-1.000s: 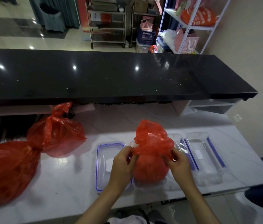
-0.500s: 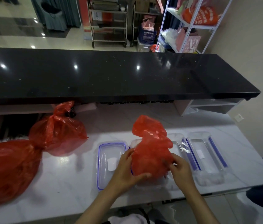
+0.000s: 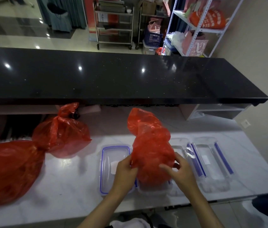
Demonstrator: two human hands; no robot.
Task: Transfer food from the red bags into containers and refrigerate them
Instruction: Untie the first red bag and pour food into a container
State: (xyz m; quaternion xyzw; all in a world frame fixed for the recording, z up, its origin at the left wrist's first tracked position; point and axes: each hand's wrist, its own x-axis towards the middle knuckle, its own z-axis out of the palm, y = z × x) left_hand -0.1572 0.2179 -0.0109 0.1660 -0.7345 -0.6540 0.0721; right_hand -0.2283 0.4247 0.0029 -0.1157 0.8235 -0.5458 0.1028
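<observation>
You are early in the job. Your left hand [image 3: 124,170] grips the near-left side of a red bag [image 3: 151,150], fingers curled into the plastic, and your right hand [image 3: 178,169] pinches the film on its near-right side. That bag stands in an open clear container [image 3: 153,189] at the near middle of the white marble desk [image 3: 64,186], its crumpled top rising toward the far side. What is inside it you cannot see through the red film, and no food shows loose in any container.

Just left of that container lies a blue-rimmed lid [image 3: 108,168], flat on the desk. To the right sit two more clear pieces: one [image 3: 178,150] mostly hidden behind your right hand, and a tub with blue clips [image 3: 212,163] beyond it, which looks empty. So, as far as can be judged, nothing is packed yet.

Two further red bags wait on the left of the desk, both knotted shut: a smaller one [image 3: 62,135] toward the far side and a large one [image 3: 8,170] at the near left edge. All of that is left to empty, lid and carry to the fridge, which is not in view.

White patches that may be stickers show on the lid and the right tub, but no writing on them is legible. An orange bag [image 3: 207,18] on the far shelving [image 3: 179,14] carries white lettering too small to read.
</observation>
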